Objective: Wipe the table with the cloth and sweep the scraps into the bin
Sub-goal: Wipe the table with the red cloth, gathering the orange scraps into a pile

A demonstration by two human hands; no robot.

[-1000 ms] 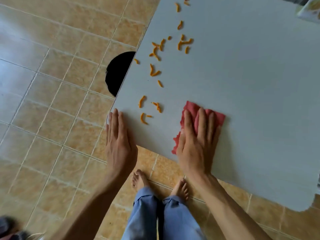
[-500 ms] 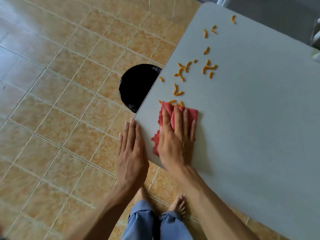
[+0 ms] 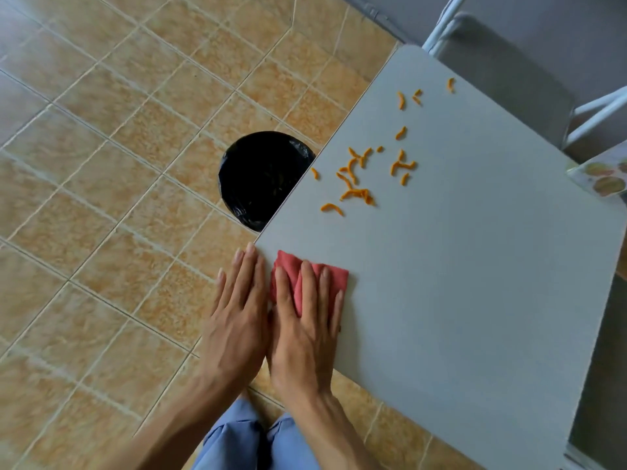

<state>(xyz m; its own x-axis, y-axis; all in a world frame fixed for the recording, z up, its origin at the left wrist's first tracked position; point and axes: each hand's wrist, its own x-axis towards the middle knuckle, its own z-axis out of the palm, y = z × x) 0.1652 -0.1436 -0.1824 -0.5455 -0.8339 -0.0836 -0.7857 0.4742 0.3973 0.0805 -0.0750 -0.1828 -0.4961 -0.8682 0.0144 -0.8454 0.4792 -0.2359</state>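
A grey table (image 3: 458, 283) fills the right half of the head view. My right hand (image 3: 305, 334) lies flat on a red cloth (image 3: 334, 277) at the table's near left corner and presses it down. Just off the table's left edge, my left hand (image 3: 237, 320) is flat and holds nothing; it touches my right hand. Several orange scraps (image 3: 356, 193) lie scattered farther up the table, near its left edge. A black-lined bin (image 3: 261, 178) stands on the floor, partly hidden under that edge beside the scraps.
A grey chair with white legs (image 3: 509, 62) stands at the table's far end. A patterned object (image 3: 600, 178) pokes in at the right edge. The floor is tan tile (image 3: 101, 198). My legs in blue trousers (image 3: 237, 442) are below the near edge.
My right hand slid the cloth left across the table until it met my left hand at the edge. The scraps from near the corner now lie farther up, beyond the cloth.
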